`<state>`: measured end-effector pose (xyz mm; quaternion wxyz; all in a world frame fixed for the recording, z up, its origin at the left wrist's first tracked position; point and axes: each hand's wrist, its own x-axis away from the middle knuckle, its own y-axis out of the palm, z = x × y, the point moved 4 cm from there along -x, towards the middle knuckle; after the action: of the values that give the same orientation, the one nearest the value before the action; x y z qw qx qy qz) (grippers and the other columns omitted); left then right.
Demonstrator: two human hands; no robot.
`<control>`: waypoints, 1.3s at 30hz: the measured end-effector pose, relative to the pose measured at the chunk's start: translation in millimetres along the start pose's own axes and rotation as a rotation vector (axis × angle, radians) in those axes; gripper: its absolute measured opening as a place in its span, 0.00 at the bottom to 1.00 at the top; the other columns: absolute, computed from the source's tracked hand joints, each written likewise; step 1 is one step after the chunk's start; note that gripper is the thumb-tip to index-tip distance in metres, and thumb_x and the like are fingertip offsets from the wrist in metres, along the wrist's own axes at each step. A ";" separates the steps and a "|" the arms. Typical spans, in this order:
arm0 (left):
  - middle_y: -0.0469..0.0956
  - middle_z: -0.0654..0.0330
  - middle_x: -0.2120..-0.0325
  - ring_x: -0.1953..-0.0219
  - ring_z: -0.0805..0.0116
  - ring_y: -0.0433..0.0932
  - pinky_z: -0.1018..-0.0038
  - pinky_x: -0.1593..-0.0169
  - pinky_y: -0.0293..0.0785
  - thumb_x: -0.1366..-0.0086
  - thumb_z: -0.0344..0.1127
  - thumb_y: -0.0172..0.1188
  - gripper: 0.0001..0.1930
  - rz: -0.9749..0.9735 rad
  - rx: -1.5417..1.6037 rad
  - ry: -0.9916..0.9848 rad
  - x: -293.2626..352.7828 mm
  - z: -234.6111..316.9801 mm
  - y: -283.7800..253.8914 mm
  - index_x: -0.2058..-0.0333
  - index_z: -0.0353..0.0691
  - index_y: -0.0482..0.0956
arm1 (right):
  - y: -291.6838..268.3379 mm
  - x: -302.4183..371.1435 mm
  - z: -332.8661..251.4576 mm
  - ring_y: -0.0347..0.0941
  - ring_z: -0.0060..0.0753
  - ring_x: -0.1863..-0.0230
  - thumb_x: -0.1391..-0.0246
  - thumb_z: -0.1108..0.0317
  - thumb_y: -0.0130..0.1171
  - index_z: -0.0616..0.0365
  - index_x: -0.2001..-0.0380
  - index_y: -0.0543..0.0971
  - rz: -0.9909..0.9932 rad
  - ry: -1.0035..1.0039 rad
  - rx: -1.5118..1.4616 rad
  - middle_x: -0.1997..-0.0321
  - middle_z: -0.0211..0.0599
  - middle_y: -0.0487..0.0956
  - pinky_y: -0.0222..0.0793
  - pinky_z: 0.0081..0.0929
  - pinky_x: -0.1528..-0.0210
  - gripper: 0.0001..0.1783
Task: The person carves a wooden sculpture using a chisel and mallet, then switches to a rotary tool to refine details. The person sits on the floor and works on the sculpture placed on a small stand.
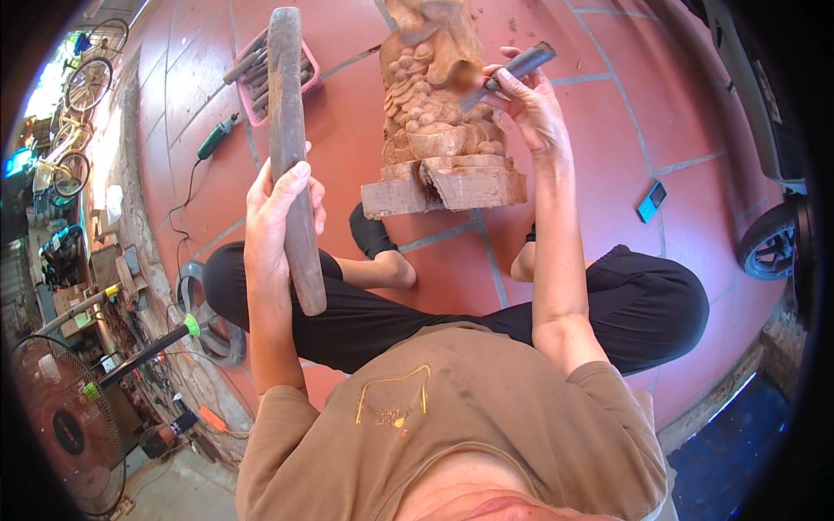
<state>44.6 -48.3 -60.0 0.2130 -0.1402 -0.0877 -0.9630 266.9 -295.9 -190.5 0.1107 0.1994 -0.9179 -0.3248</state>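
Note:
My left hand (282, 195) is wrapped round a long, worn wooden club (286, 95), held upright to the left of the carving. In my right hand (537, 108) is a chisel (527, 62), pinched between thumb and fingers. Its handle points up and right, while its blade slants down toward the carving's right side; whether the tip touches cannot be made out. The wooden carving (445, 143), covered in rounded lumps and folds, lies on the floor in front of me. Its blocky base (473, 184), split by a notch, faces me between my feet.
A pink basket (313, 74) of chisels stands at the far left. Nearby lies a green power tool (217, 136) with a trailing cord. A blue phone (651, 201) rests on the tiles at right, near a motorbike wheel (771, 240). A fan (69, 425) stands lower left.

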 end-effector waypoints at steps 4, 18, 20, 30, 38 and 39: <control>0.72 0.59 0.79 0.84 0.73 0.71 0.79 0.81 0.69 0.31 0.39 0.60 0.23 -0.002 0.000 -0.005 -0.5 -1.1 -0.3 0.44 0.31 0.68 | 18.2 4.8 3.1 0.83 0.41 0.54 0.40 0.72 0.63 0.57 0.45 0.69 -0.019 0.017 0.096 0.56 0.43 0.82 0.83 0.36 0.54 0.21; 0.71 0.60 0.78 0.81 0.75 0.71 0.79 0.81 0.70 0.31 0.38 0.60 0.23 0.020 -0.025 0.023 -0.2 -2.2 -3.3 0.44 0.30 0.69 | -8.2 12.8 -27.1 0.82 0.35 0.54 0.41 0.75 0.62 0.53 0.49 0.72 -0.090 -0.047 0.389 0.55 0.35 0.81 0.82 0.34 0.53 0.18; 0.72 0.60 0.78 0.81 0.76 0.72 0.79 0.81 0.70 0.31 0.38 0.60 0.22 0.023 -0.021 0.028 0.4 -2.7 -4.8 0.44 0.31 0.69 | -35.4 9.7 -42.3 0.82 0.34 0.54 0.42 0.74 0.63 0.53 0.50 0.73 0.013 -0.135 0.586 0.55 0.34 0.81 0.81 0.34 0.53 0.17; 0.72 0.60 0.78 0.81 0.75 0.72 0.78 0.81 0.70 0.31 0.38 0.60 0.22 -0.019 -0.063 -0.003 -6.2 -5.6 3.8 0.44 0.31 0.69 | 20.5 18.1 -14.7 0.83 0.33 0.56 0.46 0.71 0.68 0.51 0.53 0.73 -0.062 -0.112 0.305 0.58 0.32 0.82 0.80 0.35 0.52 0.19; 0.71 0.61 0.79 0.82 0.75 0.72 0.78 0.80 0.70 0.30 0.37 0.59 0.21 -0.027 -0.113 0.006 -11.0 -5.8 14.8 0.44 0.32 0.69 | -67.9 12.4 -25.5 0.83 0.32 0.62 0.48 0.75 0.68 0.58 0.55 0.72 0.263 -0.188 0.392 0.62 0.37 0.83 0.82 0.30 0.59 0.20; 0.71 0.62 0.78 0.81 0.75 0.72 0.78 0.80 0.71 0.30 0.37 0.59 0.21 -0.034 -0.112 0.000 -11.6 -6.6 15.0 0.44 0.31 0.68 | -76.0 13.4 -25.0 0.83 0.32 0.62 0.48 0.75 0.68 0.58 0.54 0.71 0.285 -0.226 0.426 0.61 0.38 0.83 0.83 0.29 0.59 0.20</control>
<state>59.7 -58.7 -68.2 0.1884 -0.1502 -0.0361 -0.9699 285.5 -369.5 -219.0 0.0079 0.0496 -0.9908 -0.1257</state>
